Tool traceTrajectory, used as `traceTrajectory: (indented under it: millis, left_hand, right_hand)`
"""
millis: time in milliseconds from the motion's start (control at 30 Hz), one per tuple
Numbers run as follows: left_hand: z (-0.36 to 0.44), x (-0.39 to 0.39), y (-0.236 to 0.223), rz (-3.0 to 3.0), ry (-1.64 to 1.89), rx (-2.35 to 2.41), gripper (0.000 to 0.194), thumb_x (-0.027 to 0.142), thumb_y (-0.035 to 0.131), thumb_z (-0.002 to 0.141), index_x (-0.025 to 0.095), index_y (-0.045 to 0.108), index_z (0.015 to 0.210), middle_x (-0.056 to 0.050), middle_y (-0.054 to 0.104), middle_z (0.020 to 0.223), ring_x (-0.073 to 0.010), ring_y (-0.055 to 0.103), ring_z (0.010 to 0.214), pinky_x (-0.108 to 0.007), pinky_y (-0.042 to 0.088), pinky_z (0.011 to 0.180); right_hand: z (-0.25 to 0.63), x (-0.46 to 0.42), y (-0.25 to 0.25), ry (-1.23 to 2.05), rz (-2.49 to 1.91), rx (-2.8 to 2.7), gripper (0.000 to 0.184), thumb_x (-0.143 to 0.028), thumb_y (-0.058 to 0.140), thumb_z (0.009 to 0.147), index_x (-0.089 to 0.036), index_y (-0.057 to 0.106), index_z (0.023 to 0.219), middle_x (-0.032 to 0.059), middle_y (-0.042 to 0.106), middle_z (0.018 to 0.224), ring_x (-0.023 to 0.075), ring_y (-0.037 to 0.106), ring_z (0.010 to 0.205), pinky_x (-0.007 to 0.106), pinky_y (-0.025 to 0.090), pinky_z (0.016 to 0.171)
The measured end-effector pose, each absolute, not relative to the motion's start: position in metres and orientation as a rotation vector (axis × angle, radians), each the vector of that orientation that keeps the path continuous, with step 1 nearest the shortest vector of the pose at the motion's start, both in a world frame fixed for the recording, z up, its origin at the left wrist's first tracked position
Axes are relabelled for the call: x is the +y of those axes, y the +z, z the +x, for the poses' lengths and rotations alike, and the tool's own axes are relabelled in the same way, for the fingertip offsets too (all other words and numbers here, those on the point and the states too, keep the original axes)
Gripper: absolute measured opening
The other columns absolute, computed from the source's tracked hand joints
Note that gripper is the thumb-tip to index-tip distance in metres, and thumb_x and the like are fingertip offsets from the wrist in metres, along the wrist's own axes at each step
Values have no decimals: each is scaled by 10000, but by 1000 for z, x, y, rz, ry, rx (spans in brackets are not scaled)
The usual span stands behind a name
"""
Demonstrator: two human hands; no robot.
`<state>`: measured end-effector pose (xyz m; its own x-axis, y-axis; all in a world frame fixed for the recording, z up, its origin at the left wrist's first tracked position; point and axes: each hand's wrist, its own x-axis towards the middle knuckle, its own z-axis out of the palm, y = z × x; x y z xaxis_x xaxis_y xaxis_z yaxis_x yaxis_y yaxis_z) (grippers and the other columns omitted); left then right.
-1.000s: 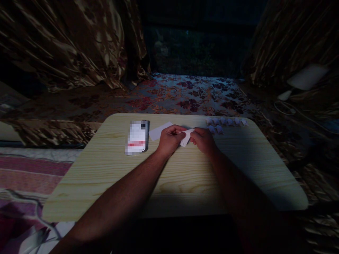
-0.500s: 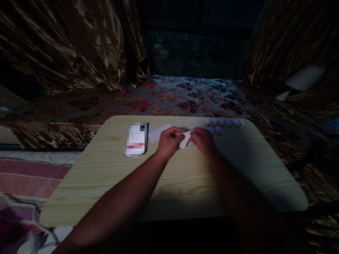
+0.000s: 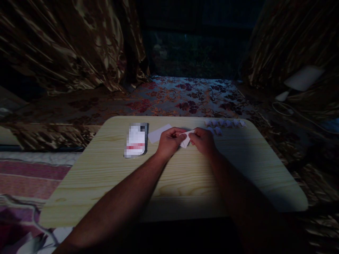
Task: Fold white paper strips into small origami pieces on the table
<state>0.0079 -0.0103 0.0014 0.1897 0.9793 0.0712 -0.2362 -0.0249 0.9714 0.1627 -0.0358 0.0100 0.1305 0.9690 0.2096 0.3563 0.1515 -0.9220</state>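
Between my two hands is a small piece of folded white paper (image 3: 185, 140), with a crease line showing on its face. My left hand (image 3: 169, 141) pinches its left side, thumb on top. At the paper's upper right, my right hand (image 3: 203, 139) grips the edge between thumb and fingers. A flat white paper strip (image 3: 159, 133) lies on the table just left of my left hand. Beyond my right hand, several small folded paper pieces (image 3: 228, 123) sit in two rows near the far right edge.
A phone (image 3: 136, 140), partly blurred out, lies on the left of the pale wooden table (image 3: 185, 176). Behind the table is a ledge with flowered cloth (image 3: 190, 95), between brown curtains (image 3: 100, 46). A white lamp (image 3: 304, 78) stands at the right, and a cable (image 3: 34, 211) runs at lower left.
My right thumb has shifted slightly left over the folded paper. Both hands keep their hold on it. The whole view has tilted a little, so the table sits slightly lower in the picture.
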Motion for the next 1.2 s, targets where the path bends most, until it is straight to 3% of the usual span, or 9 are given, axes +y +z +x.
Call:
traceTrajectory:
  millis: [133,433,800,1033,1200]
  left_hand:
    - [6,-9,1,1166,1177,808,338,303,838,648,155,747,939,-20,721,731,-120,616,610,-249,472,607]
    - [4,-9,7,1174,1122,775,404,292,859,617,149,747,978,-39,741,775,-131,637,640,-255,483,632]
    - [5,-7,1,1154,1150,879,246,228,834,605,149,750,822,-17,721,677,-119,610,559,-242,466,573]
    - [5,-5,-2,1143,1178,922,160,242,791,645,162,717,762,16,659,599,-90,527,462,-216,372,469]
    - [4,-4,-1,1120,1183,914,167,234,779,637,177,674,754,51,592,538,-75,465,409,-203,334,416]
  right_hand:
    - [165,-35,11,672,-1428,-1362,244,-303,606,773,-206,558,554,-28,576,484,117,498,463,247,358,483]
    - [169,-34,12,688,-1438,-1266,262,-320,612,766,-221,514,543,-34,564,479,119,488,455,252,365,479]
    - [164,-36,8,630,-1424,-1482,217,-289,607,781,-203,549,590,-23,593,527,115,510,491,240,339,493]
    - [163,-36,5,634,-1408,-1524,238,-306,602,806,-204,545,599,-14,620,544,121,551,507,233,371,506]
    - [160,-38,7,775,-1273,-1527,156,-300,589,818,-183,692,822,-22,641,584,106,542,496,216,381,487]
